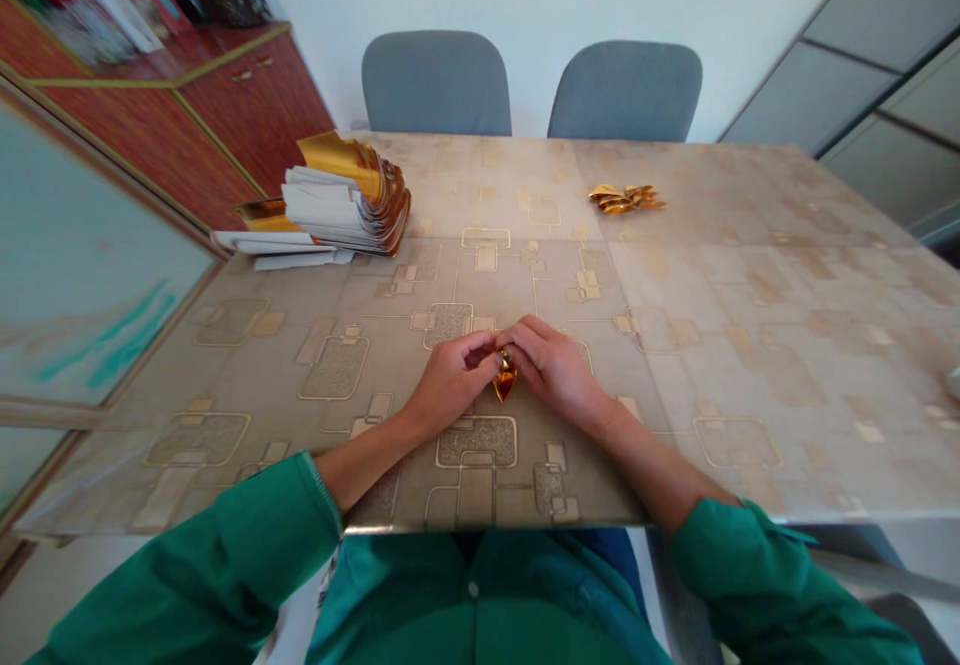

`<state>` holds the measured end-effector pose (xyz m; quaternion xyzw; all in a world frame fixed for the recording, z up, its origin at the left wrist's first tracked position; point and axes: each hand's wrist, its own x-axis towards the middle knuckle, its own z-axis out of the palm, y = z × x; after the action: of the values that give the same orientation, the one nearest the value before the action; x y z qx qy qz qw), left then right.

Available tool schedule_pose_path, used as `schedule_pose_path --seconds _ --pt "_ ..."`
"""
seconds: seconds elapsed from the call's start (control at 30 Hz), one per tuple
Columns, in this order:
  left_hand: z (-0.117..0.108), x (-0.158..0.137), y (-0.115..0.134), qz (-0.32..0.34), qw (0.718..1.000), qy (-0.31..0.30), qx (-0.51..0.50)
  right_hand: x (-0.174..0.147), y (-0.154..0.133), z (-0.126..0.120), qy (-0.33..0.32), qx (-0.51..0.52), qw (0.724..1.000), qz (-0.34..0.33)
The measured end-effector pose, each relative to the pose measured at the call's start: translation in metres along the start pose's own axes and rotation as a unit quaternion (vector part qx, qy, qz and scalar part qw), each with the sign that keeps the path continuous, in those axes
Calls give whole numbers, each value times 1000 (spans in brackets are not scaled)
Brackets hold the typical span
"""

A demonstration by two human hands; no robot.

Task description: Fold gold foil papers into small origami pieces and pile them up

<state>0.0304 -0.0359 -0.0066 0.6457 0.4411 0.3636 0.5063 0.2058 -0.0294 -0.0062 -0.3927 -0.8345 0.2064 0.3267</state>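
Close together over the near middle of the table, both my hands grip one small piece of folded gold foil paper [505,381]. Its pointed lower end shows below the fingers, and the rest is covered by them. My left hand [459,377] pinches it from the left side. From the right, my right hand [553,367] curls its fingers over the top of it. Farther back on the right lies a small pile of folded gold paper pieces [627,199]. At the back left sits a thick stack of gold and white paper sheets [337,207], bent over at its right side.
A patterned cover lies over the table [750,345]. Behind the far edge stand two grey chairs [436,83]. A reddish wooden cabinet [247,110] with items on top is at the left. Something white [953,382] is cut off at the right edge.
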Motion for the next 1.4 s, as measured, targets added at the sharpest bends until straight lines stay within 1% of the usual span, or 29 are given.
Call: schedule_pose_path --seconds 0.1,0.17,0.23,0.27,0.3,0.4,0.47,0.57,0.7,0.83,0.9,1.03,1.13,1.27,1.4 --pt "-1 2 -1 -39 996 0 -80 1 0 -1 4 12 1000 4" --pt "-3 2 1 -65 990 0 -127 1 -3 -3 20 32 999 9" --pt "-5 3 4 -75 985 9 -155 -1 -7 -7 35 42 998 14" --pt "-7 4 6 -75 984 18 -163 -3 -10 -10 33 38 999 12" --pt "-8 4 7 -75 982 31 -168 -4 -12 -13 21 26 999 6" --pt "-12 5 10 -77 978 74 -179 -8 -17 -17 -53 -46 997 -27" --pt "-13 5 10 -83 978 80 -176 -8 -16 -16 -87 -101 990 -40" --pt "-13 4 8 -89 981 65 -159 -6 -11 -13 -87 -143 985 -37" --pt "-11 3 7 -83 983 63 -152 -6 -6 -11 -85 -114 989 -32" --pt "-11 4 8 -70 981 69 -165 -6 -8 -10 -105 -77 990 -56" --pt "-12 4 7 -70 982 73 -157 -6 -8 -9 -97 -72 990 -72" --pt "-12 5 2 -73 987 81 -121 -6 -5 -9 -77 -108 988 -78" --pt "-11 5 -3 -58 991 93 -80 -7 -5 -8 -81 -133 985 -75" --pt "-9 4 -5 -46 992 110 -46 -7 -7 -5 -90 -144 981 -94" --pt "-8 3 -4 -30 994 102 -24 -6 -8 -2 -84 -154 979 -101"
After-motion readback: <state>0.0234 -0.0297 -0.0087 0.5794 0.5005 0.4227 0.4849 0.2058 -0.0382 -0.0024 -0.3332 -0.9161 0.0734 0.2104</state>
